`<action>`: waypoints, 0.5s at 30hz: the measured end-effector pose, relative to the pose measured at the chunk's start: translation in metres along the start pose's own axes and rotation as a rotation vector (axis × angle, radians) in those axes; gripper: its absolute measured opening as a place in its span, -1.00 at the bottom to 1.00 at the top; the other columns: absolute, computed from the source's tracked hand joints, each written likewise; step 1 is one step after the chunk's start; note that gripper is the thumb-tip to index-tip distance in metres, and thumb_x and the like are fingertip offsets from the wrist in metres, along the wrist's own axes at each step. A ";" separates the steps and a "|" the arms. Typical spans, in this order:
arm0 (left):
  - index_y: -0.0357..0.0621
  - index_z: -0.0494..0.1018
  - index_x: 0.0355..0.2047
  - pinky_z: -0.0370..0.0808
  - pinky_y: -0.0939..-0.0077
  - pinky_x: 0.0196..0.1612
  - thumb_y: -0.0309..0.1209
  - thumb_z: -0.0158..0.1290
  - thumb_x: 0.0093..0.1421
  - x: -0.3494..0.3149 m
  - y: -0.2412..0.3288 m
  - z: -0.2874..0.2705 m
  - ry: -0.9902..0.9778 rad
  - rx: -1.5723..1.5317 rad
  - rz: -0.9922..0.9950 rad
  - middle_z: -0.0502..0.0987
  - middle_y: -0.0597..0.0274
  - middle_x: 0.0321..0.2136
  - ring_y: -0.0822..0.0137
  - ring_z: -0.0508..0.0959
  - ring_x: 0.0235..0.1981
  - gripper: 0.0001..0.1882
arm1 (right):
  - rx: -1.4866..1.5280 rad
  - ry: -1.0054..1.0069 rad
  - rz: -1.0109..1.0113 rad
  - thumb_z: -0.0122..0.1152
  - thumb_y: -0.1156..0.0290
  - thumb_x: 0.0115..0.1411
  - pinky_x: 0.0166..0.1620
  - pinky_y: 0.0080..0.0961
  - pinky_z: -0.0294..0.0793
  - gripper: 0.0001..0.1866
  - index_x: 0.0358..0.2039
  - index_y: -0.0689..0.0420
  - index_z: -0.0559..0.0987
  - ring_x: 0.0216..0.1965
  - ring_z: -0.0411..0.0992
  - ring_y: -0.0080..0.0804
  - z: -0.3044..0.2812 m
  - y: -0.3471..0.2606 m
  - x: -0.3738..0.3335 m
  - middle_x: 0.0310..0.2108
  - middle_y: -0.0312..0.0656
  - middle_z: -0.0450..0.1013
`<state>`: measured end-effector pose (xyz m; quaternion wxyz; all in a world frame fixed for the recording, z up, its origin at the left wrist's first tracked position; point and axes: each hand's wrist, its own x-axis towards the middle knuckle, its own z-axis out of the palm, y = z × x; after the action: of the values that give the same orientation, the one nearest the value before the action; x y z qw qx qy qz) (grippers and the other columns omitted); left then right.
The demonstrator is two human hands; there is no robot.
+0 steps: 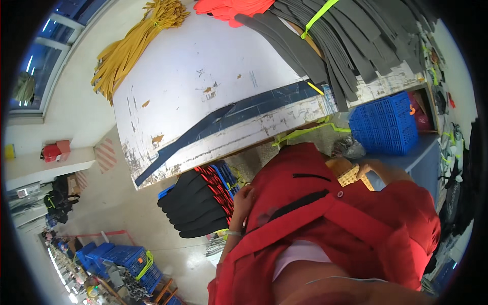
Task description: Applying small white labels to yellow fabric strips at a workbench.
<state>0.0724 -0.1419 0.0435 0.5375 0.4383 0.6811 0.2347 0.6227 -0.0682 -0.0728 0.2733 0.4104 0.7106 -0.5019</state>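
Observation:
My left hand [244, 199] hangs at my left side, next to a stack of long black fabric pieces with red edges [198, 203] that fills a blue crate [227, 178]. How its fingers lie is mostly hidden. On the other side, my right hand [369, 168] is bent down by a yellow, woven-looking surface [355, 177]. Its fingers are too small and partly hidden to show whether they grip that surface. Ahead of me stands a worn white table [183, 81], with a dark blue strip [223, 118] along its near edge.
On the table lie a mustard strap bundle [134, 40], bright orange pieces [231, 9] and grey strips [351, 35] tied with a yellow-green band. A blue basket [384, 122] stands at the right below the tabletop. Blue crates [132, 262] stand on the floor at the lower left.

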 end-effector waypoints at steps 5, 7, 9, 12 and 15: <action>-0.26 0.53 -0.32 0.48 0.43 -0.39 -0.40 0.06 0.14 -0.071 -0.121 -0.016 0.116 -0.049 -0.110 0.59 0.10 -0.52 0.32 0.59 -0.48 -0.82 | -0.242 -0.275 0.371 0.38 0.11 -0.18 -0.21 -0.24 0.47 -0.43 -0.16 0.16 0.58 -0.24 0.51 -0.19 -0.045 -0.105 -0.031 -0.30 -0.04 0.56; -0.25 0.53 -0.33 0.50 0.37 -0.37 -0.36 0.07 0.12 -0.095 -0.161 -0.012 0.140 0.028 -0.068 0.59 0.02 -0.50 0.21 0.61 -0.45 -0.79 | -0.308 -0.403 0.469 0.41 0.17 -0.22 -0.23 -0.24 0.50 -0.46 -0.15 0.07 0.60 -0.27 0.52 -0.15 -0.075 -0.162 -0.050 -0.29 -0.03 0.56; -0.24 0.54 -0.34 0.51 0.30 -0.35 -0.32 0.07 0.11 -0.105 -0.173 -0.013 0.160 0.122 -0.028 0.58 -0.06 -0.48 0.10 0.62 -0.43 -0.77 | -0.290 -0.305 0.176 0.42 0.17 -0.23 -0.27 -0.28 0.50 -0.47 -0.17 0.05 0.61 -0.32 0.52 -0.21 -0.130 -0.225 -0.088 -0.32 -0.05 0.57; -0.22 0.55 -0.36 0.52 0.24 -0.31 -0.28 0.08 0.10 -0.116 -0.162 -0.014 0.106 0.133 -0.060 0.58 -0.10 -0.45 -0.01 0.61 -0.36 -0.75 | -0.314 -0.017 0.212 0.45 0.23 -0.21 -0.31 -0.40 0.49 -0.61 -0.31 0.08 0.65 -0.41 0.51 -0.40 -0.226 -0.333 -0.144 -0.44 -0.19 0.58; -0.21 0.56 -0.34 0.52 0.26 -0.29 -0.28 0.06 0.11 -0.106 -0.151 -0.016 0.090 0.234 0.031 0.58 -0.08 -0.45 0.03 0.62 -0.34 -0.75 | -0.014 0.423 -0.074 0.44 0.29 -0.14 -0.36 -0.52 0.48 -0.64 -0.31 0.17 0.64 -0.44 0.48 -0.56 -0.294 -0.367 -0.185 -0.40 -0.22 0.58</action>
<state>0.0097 -0.3058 -0.0151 0.4477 0.4975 0.7206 0.1812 0.4099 0.0921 0.3563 0.1021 0.4782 0.7702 -0.4095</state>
